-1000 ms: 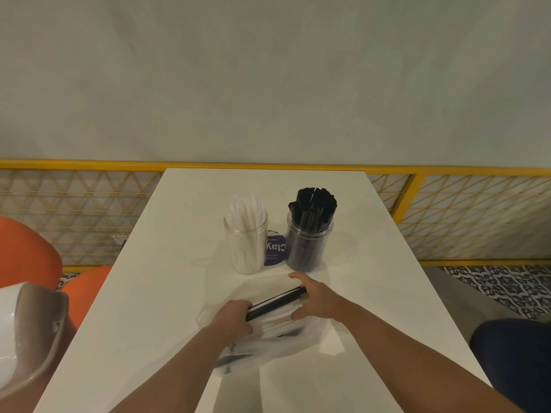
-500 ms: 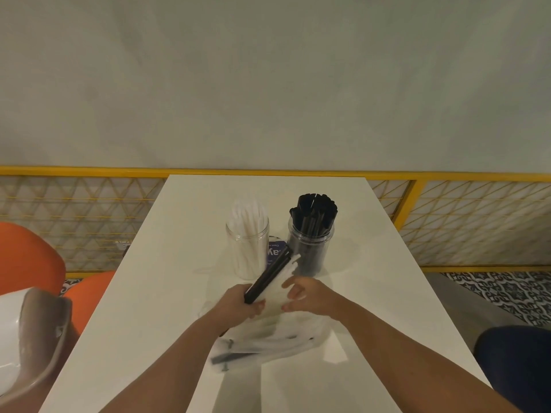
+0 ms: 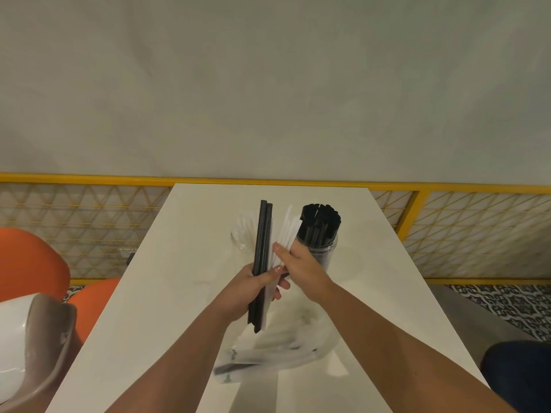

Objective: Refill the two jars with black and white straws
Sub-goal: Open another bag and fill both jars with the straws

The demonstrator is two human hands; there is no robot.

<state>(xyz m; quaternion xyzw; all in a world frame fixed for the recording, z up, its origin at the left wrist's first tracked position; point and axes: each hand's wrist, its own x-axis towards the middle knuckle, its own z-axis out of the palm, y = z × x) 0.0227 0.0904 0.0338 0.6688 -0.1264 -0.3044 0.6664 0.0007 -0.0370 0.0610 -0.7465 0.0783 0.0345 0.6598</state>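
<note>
"Where are your arms?"

"My left forearm reaches in from 7 o'clock and my right forearm from 5 o'clock, both bare. They meet just below centre."

"What's your left hand doing?"

"It's curled round a bundle of black straws, held upright toward 12 o'clock."

"And your right hand?"

"It's touching the left at its 2 o'clock. My thumb and fingers pinch white straws."
</note>
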